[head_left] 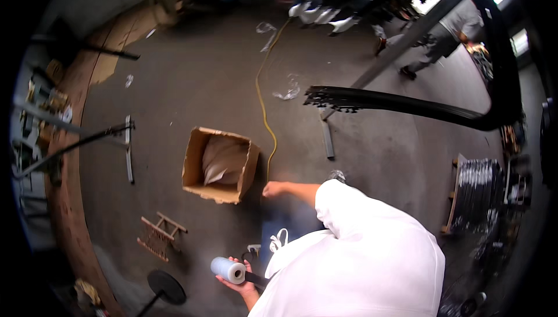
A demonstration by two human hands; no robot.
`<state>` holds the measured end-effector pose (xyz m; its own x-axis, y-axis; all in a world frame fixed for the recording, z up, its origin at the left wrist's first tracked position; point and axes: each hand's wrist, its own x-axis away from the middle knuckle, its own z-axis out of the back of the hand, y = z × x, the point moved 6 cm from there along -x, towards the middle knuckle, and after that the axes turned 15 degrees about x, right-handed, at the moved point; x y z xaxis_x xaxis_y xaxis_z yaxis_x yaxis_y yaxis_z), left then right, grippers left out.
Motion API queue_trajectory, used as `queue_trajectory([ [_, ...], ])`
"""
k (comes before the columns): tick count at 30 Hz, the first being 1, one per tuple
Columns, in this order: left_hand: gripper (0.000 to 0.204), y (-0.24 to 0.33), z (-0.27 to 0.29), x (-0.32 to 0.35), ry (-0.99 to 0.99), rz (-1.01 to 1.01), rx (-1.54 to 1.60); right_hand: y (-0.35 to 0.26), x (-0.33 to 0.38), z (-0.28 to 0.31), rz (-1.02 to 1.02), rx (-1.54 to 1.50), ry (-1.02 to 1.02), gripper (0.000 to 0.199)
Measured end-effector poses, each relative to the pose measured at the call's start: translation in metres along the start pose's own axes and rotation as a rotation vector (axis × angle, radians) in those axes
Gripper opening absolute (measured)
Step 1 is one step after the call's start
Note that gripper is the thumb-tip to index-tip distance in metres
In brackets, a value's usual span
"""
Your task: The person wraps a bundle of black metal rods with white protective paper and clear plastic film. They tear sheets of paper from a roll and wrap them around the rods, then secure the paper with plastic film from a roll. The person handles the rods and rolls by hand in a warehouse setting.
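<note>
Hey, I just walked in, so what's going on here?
A person in a white top holds a translucent, pale-blue cylindrical roll, probably plastic film, in the left hand. The right hand shows near an open brown cardboard box; whether it grips anything is unclear. The box stands on the grey-brown floor with brownish sheet material inside. A yellow cable or hose runs along the floor beside the box. Farther off, another person is visible.

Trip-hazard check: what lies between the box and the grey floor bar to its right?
A yellow cord runs between the box and the grey bar; the head view shows it.
</note>
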<state>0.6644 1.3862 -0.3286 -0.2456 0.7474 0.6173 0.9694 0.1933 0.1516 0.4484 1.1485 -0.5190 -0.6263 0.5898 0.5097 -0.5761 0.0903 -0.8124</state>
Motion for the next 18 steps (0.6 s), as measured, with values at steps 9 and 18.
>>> queue_trajectory([
  [9, 0.085, -0.16, -0.218, -0.002, -0.773, 0.518, -1.011, 0.048, 0.43, 0.104, -0.331, -0.694, 1.232, 0.038],
  [18, 0.075, -0.437, -0.364, 0.148, -2.329, -0.108, -1.319, -0.069, 0.635, 0.298, 0.533, -0.022, 1.814, 0.105],
])
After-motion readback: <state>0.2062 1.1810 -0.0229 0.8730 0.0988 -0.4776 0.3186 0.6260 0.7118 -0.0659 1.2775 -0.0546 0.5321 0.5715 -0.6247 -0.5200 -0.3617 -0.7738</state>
